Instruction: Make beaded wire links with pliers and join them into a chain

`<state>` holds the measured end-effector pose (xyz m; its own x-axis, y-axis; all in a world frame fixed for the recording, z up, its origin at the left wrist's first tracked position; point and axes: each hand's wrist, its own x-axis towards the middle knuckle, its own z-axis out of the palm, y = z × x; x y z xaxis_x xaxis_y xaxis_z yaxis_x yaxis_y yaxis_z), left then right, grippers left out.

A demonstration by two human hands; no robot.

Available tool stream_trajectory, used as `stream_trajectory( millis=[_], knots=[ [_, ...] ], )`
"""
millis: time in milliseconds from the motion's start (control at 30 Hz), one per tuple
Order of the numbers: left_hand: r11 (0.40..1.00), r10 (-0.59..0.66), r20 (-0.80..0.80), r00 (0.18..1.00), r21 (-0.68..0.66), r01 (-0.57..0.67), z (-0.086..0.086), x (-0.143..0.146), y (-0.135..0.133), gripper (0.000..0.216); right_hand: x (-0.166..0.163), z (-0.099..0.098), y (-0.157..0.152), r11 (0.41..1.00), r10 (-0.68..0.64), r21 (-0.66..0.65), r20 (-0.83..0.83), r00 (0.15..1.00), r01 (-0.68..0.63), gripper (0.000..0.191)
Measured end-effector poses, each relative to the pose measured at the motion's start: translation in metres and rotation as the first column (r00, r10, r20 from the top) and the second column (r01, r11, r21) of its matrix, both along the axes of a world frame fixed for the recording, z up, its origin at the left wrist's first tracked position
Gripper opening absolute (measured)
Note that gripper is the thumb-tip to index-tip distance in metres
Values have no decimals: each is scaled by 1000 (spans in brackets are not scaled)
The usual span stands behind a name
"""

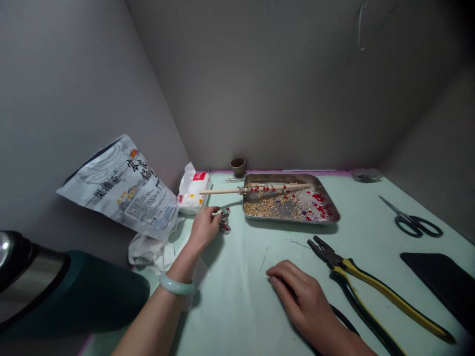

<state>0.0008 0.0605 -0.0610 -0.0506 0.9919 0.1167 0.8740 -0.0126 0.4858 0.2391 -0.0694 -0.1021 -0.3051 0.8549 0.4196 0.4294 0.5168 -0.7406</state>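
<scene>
My left hand [203, 226] reaches forward, fingers pinched round a small beaded ornament [224, 220] of silver and red beads that rests on the pale green table [237, 296]. A pale green bangle sits on that wrist. My right hand [299, 296] lies palm down on the table near the front, fingers curled together, with nothing visible in it. A metal tray [332, 210] of gold, silver and red beads stands behind. A wooden stick [222, 191] wrapped with beads lies across the tray's far left rim.
Yellow-handled pliers [371, 282] lie right of my right hand. Black scissors [413, 222] and a dark flat object [441, 282] are at the right. A printed bag [126, 190], tissue pack [193, 190], small brown cup [238, 166] and steel flask [22, 277] stand left.
</scene>
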Motion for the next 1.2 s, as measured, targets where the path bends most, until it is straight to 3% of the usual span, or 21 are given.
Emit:
stream_trajectory(
  millis=[167,300,467,633,900,1100,1200],
  knots=[
    [998,20,-227,974,-46,-32,-2,17,8,45,0,1,-1,1000,-2,9,19,1000,2,15],
    [994,53,-305,951,-70,-78,-1,26,14,34,0,0,0,1000,3,28,14,1000,-3,16],
    [999,-14,-284,959,-53,-1,0,24,15,26,0,0,2,1000,1,23,22,1000,-1,16],
    [993,-110,-193,975,-57,101,2,12,12,34,0,-1,2,1000,-5,15,32,999,4,16],
    [985,-79,-186,979,-168,47,8,-4,4,28,1,-1,1,1000,2,24,33,999,-2,16],
    [986,-45,-211,977,-166,10,4,-3,1,30,0,0,2,1000,3,28,45,999,-4,15],
    [983,-61,-231,971,-185,18,2,-5,1,21,0,0,3,1000,8,23,49,999,-9,16]
  ],
)
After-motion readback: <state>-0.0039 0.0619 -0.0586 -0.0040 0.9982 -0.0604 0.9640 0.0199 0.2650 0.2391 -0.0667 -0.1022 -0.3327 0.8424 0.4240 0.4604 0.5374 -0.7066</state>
